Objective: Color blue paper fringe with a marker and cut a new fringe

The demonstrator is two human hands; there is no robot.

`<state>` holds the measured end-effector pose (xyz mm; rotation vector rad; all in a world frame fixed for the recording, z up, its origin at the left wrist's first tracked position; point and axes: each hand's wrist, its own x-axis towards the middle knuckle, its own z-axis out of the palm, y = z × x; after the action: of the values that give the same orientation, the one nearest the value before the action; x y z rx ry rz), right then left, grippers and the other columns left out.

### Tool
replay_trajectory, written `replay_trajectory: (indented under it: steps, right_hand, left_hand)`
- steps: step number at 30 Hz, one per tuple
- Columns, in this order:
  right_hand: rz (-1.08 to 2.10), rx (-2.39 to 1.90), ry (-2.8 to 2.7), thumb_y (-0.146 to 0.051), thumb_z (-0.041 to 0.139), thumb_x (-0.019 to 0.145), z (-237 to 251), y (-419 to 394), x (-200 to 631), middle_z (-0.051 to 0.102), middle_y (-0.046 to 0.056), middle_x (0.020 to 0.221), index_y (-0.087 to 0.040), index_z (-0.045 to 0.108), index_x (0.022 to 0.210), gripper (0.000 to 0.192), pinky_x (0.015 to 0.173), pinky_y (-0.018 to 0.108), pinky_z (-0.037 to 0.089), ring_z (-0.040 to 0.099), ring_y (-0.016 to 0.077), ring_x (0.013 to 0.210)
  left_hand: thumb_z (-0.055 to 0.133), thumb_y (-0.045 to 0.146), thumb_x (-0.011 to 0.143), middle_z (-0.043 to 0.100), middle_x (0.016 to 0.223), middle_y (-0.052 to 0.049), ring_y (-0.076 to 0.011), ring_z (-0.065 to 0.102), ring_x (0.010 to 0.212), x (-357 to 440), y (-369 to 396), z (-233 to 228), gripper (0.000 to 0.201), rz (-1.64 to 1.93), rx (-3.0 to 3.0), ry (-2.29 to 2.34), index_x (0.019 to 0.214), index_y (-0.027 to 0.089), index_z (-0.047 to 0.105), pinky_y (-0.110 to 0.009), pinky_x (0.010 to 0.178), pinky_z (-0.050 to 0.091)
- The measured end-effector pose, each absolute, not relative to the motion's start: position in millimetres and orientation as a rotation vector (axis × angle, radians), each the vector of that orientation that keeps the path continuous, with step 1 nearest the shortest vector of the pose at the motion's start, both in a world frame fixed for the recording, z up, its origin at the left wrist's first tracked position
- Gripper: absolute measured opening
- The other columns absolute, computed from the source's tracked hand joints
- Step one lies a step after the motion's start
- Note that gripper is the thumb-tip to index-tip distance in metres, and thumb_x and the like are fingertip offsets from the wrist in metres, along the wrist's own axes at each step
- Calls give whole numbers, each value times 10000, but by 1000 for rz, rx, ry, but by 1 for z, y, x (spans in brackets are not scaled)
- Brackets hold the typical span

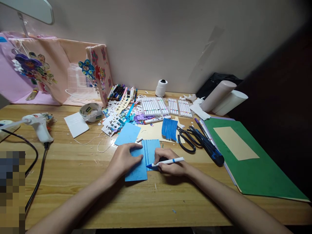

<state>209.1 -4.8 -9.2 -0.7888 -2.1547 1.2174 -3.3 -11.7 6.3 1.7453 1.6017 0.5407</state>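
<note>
Here, from the head camera, the left hand lies flat with fingers spread and released on a blue paper sheet at the middle of the wooden desk, near its front edge. The right hand has its fingers clenched around a blue marker, tip touching the sheet beside ruled lines. Bare wood lies open to the left and front of the sheet. Black scissors sit just right; a green folder reaches the right edge. A glue gun lies far left. The tape roll label is unreadable.
</note>
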Motion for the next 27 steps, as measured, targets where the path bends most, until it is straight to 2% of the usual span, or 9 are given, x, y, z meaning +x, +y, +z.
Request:
replay_trajectory:
  steps: [13, 22, 27]
  right_hand:
    - [1213, -713, -2199, -149, 477, 638, -11, -4, 210, 564, 0, 582, -167, 571, 621, 98, 585, 251, 359, 490, 145, 589]
    - [1256, -866, -2156, -95, 499, 626, -9, -6, 209, 559, -14, 594, -173, 534, 617, 85, 559, 229, 358, 496, 136, 581]
    - [1262, -822, -2175, -143, 514, 629, -11, -5, 209, 564, -9, 562, -167, 555, 590, 61, 571, 241, 352, 501, 146, 583]
  left_hand:
    - [628, 303, 688, 697, 1066, -33, -256, 632, 997, -3, -12, 11, 345, 504, 1761, 1621, 1017, 226, 699, -381, 929, 461]
    - [620, 299, 685, 701, 1054, -27, -251, 635, 992, -2, -12, 10, 335, 523, 1747, 1610, 1003, 233, 702, -369, 929, 462]
    - [617, 299, 688, 702, 1052, -26, -247, 637, 988, -2, -12, 9, 336, 521, 1759, 1615, 1005, 231, 703, -364, 927, 463]
